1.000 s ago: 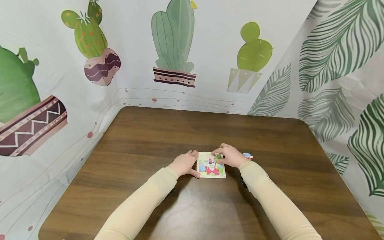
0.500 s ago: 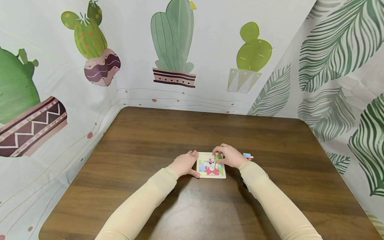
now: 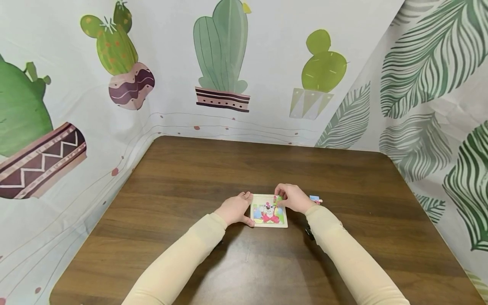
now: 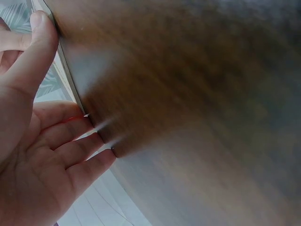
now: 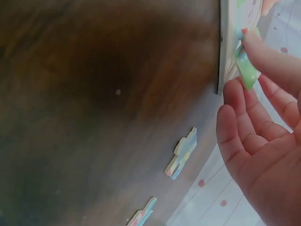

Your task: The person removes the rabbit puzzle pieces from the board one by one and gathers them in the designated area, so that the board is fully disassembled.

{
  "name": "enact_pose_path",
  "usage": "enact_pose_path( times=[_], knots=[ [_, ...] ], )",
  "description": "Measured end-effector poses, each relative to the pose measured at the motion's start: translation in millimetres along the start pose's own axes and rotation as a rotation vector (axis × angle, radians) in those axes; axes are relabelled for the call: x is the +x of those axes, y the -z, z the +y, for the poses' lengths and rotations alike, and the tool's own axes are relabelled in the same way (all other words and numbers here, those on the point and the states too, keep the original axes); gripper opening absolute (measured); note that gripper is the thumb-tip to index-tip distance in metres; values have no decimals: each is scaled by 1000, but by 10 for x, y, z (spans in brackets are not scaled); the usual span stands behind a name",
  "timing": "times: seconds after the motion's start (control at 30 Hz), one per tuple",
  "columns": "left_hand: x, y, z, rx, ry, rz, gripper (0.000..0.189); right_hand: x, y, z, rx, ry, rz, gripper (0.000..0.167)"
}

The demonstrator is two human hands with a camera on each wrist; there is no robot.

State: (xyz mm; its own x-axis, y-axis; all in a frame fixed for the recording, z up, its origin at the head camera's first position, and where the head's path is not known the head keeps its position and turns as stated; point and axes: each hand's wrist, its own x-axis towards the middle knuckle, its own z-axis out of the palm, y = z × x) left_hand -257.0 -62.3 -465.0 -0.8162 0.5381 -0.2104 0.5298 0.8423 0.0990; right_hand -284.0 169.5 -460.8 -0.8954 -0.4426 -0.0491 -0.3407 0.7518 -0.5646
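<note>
Right hand [image 3: 293, 198] pinches flat green jigsaw piece [image 5: 248, 70] at far-right corner of square pale wooden tray [image 3: 270, 226]; left hand [image 3: 233, 208], fingers straight, thumb spread, touches its left edge

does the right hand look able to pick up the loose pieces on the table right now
Probably not just yet: the right hand pinches a green piece. Nothing appears to cover the loose pieces near it on the table, so setting that down would likely free the way.
</note>
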Motion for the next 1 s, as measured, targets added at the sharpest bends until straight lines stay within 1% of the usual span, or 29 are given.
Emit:
enact_pose_path(
  times=[0.13, 0.23, 0.37, 0.57, 0.73, 0.83, 1.0],
  knots=[
    [-6, 6, 5, -3, 2, -6, 102, 7, -1, 51, 26, 12, 40, 10],
    [-8, 7, 6, -8, -1, -5, 102, 12, -8, 89, 22, 20, 61, 6],
    [-6, 10, 3, -9, -6, 0, 102, 11, -5, 118, 57, 6, 89, 4],
    [-12, 16, -4, -10, -7, 5, 102, 1, 25, 186, 107, -37, 148, 5],
    [-22, 26, -3, -21, -2, -1, 102, -45, 83, 232, 149, -75, 156, 8],
    [-24, 30, 3, -19, -4, 1, 102, -73, 114, 260, 146, -77, 165, 9],
    [-25, 25, 15, -14, -6, 5, 102, -132, 158, 334, 107, -65, 200, 7]
  ],
)
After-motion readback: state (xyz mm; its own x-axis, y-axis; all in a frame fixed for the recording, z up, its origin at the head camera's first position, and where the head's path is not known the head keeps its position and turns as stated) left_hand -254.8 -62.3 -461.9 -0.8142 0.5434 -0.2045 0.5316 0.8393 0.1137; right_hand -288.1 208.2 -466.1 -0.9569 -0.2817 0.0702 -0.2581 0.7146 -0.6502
